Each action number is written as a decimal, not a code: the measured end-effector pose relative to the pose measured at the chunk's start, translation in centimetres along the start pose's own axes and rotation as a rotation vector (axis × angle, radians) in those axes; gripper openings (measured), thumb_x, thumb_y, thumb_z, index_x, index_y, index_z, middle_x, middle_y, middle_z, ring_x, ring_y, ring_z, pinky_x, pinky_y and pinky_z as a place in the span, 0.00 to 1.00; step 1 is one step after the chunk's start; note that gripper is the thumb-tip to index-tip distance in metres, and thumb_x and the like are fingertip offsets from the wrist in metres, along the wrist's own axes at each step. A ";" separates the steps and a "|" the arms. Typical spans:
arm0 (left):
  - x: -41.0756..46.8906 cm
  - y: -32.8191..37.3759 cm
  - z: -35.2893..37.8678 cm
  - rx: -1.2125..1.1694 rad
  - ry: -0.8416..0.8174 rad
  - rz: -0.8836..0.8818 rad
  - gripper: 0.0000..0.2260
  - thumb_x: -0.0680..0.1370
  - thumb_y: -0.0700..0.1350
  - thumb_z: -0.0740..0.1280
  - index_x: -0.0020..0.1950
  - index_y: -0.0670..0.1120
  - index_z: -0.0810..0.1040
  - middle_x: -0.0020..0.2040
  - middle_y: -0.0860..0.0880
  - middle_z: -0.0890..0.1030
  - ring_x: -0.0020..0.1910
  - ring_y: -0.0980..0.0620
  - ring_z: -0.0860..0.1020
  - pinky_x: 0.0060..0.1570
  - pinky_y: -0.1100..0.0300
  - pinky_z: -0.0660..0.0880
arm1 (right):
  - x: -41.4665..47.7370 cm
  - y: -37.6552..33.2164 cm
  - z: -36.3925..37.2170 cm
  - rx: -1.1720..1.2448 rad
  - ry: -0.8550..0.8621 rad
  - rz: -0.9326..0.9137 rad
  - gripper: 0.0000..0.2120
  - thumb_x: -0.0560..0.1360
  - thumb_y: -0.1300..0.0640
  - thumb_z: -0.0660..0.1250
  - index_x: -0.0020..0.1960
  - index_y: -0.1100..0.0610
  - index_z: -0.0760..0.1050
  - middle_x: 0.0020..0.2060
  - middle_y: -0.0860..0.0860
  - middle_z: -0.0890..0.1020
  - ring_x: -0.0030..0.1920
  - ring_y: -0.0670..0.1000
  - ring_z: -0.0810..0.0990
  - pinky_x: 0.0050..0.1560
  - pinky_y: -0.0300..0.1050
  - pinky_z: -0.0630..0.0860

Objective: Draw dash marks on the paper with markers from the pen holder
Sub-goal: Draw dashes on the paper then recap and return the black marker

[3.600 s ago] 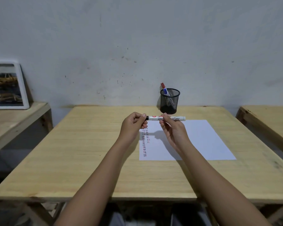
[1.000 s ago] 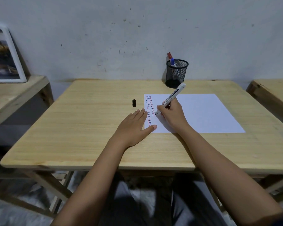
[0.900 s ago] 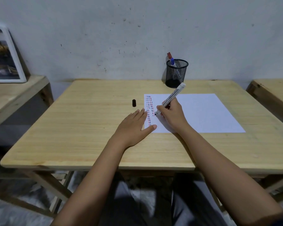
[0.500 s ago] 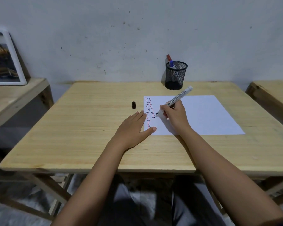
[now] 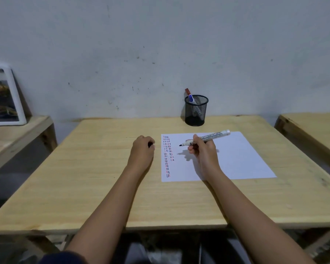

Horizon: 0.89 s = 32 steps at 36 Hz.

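A white sheet of paper (image 5: pixel 236 159) lies on the wooden table (image 5: pixel 103 187), with columns of red and black dash marks (image 5: pixel 168 155) along its left edge. My right hand (image 5: pixel 203 151) holds an uncapped black marker (image 5: pixel 208 139) lifted off the paper, tip pointing left. My left hand (image 5: pixel 142 149) is closed over the small black cap (image 5: pixel 150 144) on the table just left of the paper. A black mesh pen holder (image 5: pixel 196 111) stands at the table's far edge with a red marker (image 5: pixel 187 91) and a blue marker (image 5: pixel 191 99) in it.
A white-framed picture (image 5: pixel 6 98) leans on the wall on a side table (image 5: pixel 13 136) at the left. Another wooden table (image 5: pixel 312 130) stands at the right. The wall is close behind the pen holder.
My right hand lifted the marker tip off the dash columns and turned it level. My left hand left the paper's edge and moved forward, closing over the black cap.
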<state>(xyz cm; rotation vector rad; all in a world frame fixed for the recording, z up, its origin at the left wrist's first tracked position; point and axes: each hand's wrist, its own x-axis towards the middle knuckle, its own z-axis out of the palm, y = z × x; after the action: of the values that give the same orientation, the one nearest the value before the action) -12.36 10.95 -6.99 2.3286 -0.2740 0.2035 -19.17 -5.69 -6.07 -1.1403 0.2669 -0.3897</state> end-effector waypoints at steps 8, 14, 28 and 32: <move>-1.5 2.9 0.1 -0.685 0.011 -0.135 0.03 0.73 0.36 0.69 0.44 0.43 0.81 0.42 0.49 0.83 0.39 0.57 0.80 0.37 0.66 0.75 | -0.3 -0.6 0.6 0.106 0.018 0.000 0.05 0.77 0.60 0.64 0.43 0.59 0.70 0.33 0.54 0.75 0.28 0.43 0.77 0.32 0.31 0.75; -2.3 3.5 0.9 -0.991 -0.108 -0.187 0.06 0.73 0.39 0.71 0.50 0.41 0.82 0.51 0.42 0.83 0.43 0.52 0.82 0.43 0.62 0.79 | -0.4 -1.3 0.8 0.181 0.001 -0.027 0.05 0.77 0.61 0.64 0.42 0.58 0.69 0.34 0.53 0.74 0.27 0.43 0.78 0.33 0.31 0.76; -3.0 5.1 1.6 -1.058 -0.141 -0.126 0.05 0.74 0.37 0.70 0.49 0.40 0.81 0.46 0.45 0.83 0.47 0.51 0.81 0.49 0.65 0.78 | -0.8 -1.3 0.5 0.095 -0.052 -0.059 0.06 0.77 0.61 0.64 0.42 0.59 0.70 0.32 0.52 0.75 0.30 0.45 0.76 0.36 0.34 0.76; -3.2 5.3 1.4 -1.083 -0.145 -0.112 0.07 0.74 0.36 0.70 0.51 0.38 0.81 0.44 0.44 0.83 0.44 0.53 0.82 0.46 0.68 0.77 | -0.6 -1.2 0.4 0.082 -0.079 -0.095 0.06 0.77 0.62 0.64 0.42 0.59 0.70 0.32 0.52 0.76 0.30 0.45 0.76 0.38 0.35 0.76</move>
<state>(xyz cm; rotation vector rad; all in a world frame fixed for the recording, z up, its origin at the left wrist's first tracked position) -16.71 6.72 -5.08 1.2739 -0.2378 -0.1516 -19.79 -5.53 -4.75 -1.0872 0.1266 -0.4345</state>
